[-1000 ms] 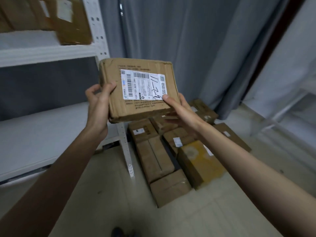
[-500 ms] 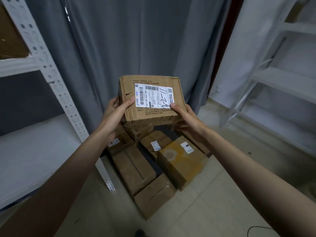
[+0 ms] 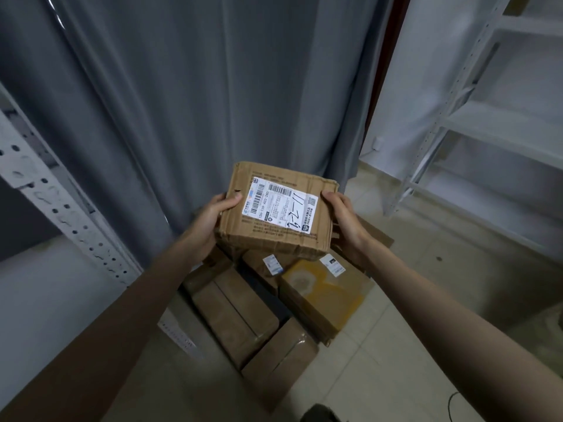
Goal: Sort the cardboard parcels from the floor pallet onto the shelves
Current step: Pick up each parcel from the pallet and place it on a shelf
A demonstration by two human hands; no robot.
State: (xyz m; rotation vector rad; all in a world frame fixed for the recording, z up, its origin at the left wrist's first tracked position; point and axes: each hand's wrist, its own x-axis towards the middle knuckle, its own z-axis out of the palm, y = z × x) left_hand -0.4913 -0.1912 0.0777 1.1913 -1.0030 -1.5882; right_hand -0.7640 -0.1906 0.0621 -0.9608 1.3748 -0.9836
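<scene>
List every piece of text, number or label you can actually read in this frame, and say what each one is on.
"11-2-3", handwritten in black marker: on the white shipping label of the held parcel, gripped by the left hand and right hand.
"15H-159-A03-280", printed: same label, along its lower left edge.
Barcodes, QR code and fine print on that label: too small to read.
Print on the cardboard itself: blurred.
Labels on the floor parcels: unreadable.

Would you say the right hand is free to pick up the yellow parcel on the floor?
Probably not yet: the right hand and left hand both grip the labelled parcel above the yellow parcel.
</scene>
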